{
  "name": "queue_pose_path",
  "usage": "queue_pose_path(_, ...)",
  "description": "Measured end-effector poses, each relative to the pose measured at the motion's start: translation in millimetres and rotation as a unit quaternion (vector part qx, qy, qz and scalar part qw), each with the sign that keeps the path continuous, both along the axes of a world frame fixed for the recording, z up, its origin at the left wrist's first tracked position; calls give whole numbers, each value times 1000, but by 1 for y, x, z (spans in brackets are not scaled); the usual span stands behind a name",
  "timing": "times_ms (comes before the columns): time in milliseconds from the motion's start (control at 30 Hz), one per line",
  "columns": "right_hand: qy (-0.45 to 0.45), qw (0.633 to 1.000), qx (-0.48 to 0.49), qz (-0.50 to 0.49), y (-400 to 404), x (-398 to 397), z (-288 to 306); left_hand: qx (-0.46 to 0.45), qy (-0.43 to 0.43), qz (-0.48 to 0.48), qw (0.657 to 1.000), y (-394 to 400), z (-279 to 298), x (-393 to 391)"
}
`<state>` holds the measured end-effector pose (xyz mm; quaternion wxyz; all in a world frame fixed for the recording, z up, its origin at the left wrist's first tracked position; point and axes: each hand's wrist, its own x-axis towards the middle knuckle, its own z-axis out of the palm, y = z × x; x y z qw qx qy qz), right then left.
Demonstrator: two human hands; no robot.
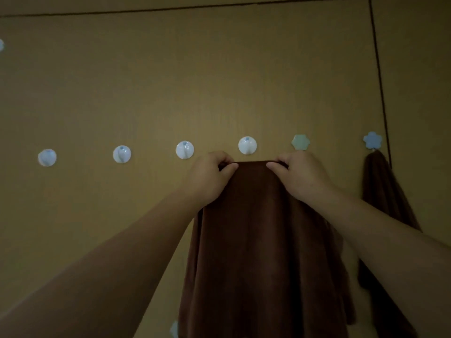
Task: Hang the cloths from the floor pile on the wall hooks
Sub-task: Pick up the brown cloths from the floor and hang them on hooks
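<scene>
A brown cloth (263,240) hangs down in front of the tan wall, held up by its top edge. My left hand (210,179) pinches the left end of that edge and my right hand (300,176) pinches the right end. The stretched edge sits just below a round white hook (247,145), apart from it. A green flower-shaped hook (300,142) is right above my right hand. A second brown cloth (383,198) hangs from a blue flower-shaped hook (372,140) at the right. The floor pile is out of view.
Three more round white hooks (184,149) (121,154) (47,157) line the wall to the left, bare. A dark vertical seam (379,76) runs down the wall at the right. Another pale hook (174,329) shows low beside the cloth.
</scene>
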<state>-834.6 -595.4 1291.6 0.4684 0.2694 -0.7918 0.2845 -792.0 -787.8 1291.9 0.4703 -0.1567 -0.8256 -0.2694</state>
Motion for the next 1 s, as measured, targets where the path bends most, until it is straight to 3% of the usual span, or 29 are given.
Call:
queue_pose_path(400, 54, 992, 20, -116, -24, -67, 66, 6, 73, -19, 997, -21, 70, -100)
queue_pose_path(733, 50, 993, -1, -104, -24, -116, 98, 38, 80, 25, 996, -13, 100, -145)
queue_pose_path(1000, 47, 995, -73, -54, -32, -155, 76, 34, 97, 47, 994, -13, 85, -158)
